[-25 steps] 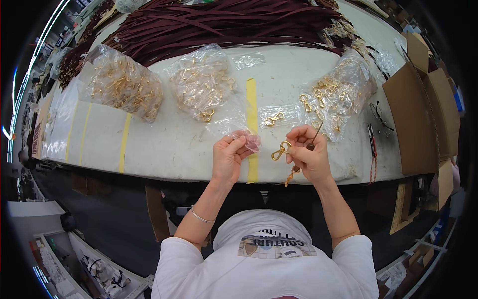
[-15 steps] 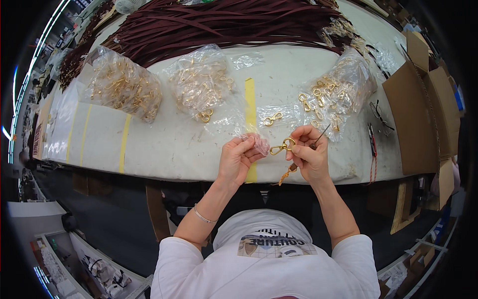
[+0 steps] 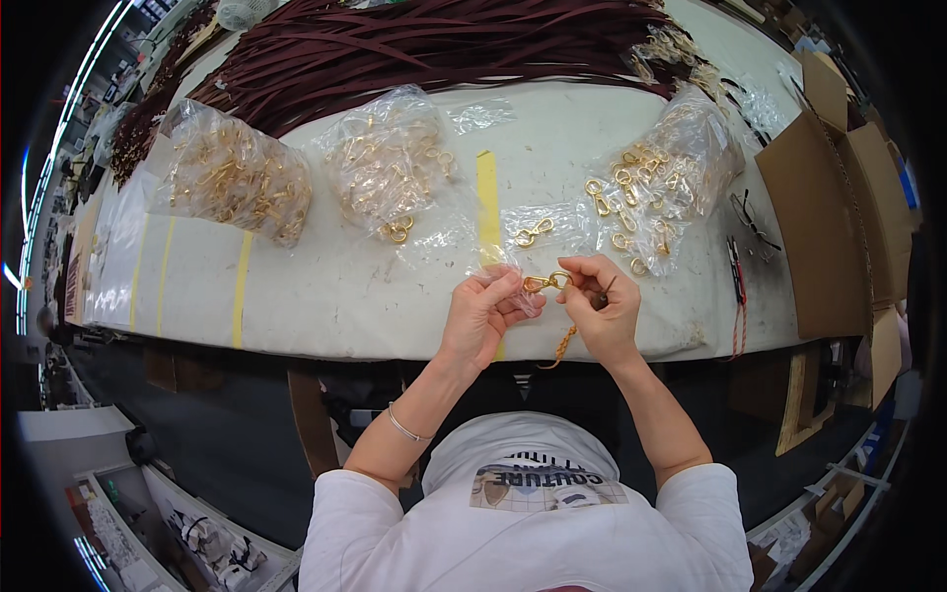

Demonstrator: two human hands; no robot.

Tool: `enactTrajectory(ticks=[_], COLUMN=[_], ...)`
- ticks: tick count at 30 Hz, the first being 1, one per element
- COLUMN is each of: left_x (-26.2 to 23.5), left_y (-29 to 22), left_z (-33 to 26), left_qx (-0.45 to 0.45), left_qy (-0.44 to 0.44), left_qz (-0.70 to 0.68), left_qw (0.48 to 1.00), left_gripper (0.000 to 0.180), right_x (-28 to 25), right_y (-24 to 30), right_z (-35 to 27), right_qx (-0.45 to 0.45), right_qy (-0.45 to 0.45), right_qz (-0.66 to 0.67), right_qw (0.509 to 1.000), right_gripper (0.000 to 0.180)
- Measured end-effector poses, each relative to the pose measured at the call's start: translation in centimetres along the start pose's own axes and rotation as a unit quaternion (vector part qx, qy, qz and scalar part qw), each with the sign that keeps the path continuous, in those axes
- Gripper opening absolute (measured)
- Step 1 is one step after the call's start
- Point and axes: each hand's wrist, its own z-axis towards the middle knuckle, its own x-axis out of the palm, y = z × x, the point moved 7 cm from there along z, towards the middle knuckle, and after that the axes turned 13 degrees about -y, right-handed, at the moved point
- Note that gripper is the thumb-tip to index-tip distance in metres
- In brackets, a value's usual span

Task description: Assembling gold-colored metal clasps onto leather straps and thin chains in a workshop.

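Observation:
A small clear plastic bag [image 3: 512,305] is pinched in my left hand [image 3: 475,318], its film bunched over the fingers. My right hand [image 3: 609,318] grips a gold snap hook [image 3: 546,283] by its ring end. The hook's other end lies against the bag; whether it is inside the film I cannot tell. Tucked in the same right hand is a thin tool [image 3: 601,298] with a dark handle, mostly hidden by the fingers. An orange braided cord [image 3: 564,344] dangles below that hand. Beyond both hands, another gold snap hook [image 3: 534,233] lies on clear film.
Large clear bags of gold hooks stand at the left [image 3: 232,178], centre [image 3: 385,163] and right [image 3: 681,158]. Dark maroon straps [image 3: 424,49] pile across the back. Pliers [image 3: 736,266], glasses [image 3: 755,222] and a cardboard box [image 3: 819,227] are at right. Yellow tape strips [image 3: 488,197] mark the table.
My right hand has moved left, bringing the snap hook up against the bag. The thin tool's shaft, visible before, is now mostly hidden. My left hand has shifted slightly right.

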Motion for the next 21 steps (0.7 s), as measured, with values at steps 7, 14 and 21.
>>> enactTrajectory(ticks=[7, 14, 21], left_x=[-1.2, -0.8, 0.5], left_y=[-0.7, -0.7, -0.6], left_z=[0.7, 0.8, 0.0], left_qx=[0.013, 0.021, 0.081], left_qy=[-0.035, -0.012, 0.031], left_qz=[0.002, -0.009, 0.062], left_qw=[0.999, 1.0, 0.994], left_gripper=[0.021, 0.023, 0.021], right_x=[-0.7, -1.6, -0.6], right_y=[-0.4, -1.1, -2.9], right_z=[-0.6, -2.4, -2.8], right_qx=[0.07, 0.245, 0.263], right_qy=[0.053, 0.031, -0.019], right_qz=[-0.094, 0.055, 0.123], right_qw=[0.992, 0.967, 0.957], right_gripper=[0.01, 0.008, 0.01])
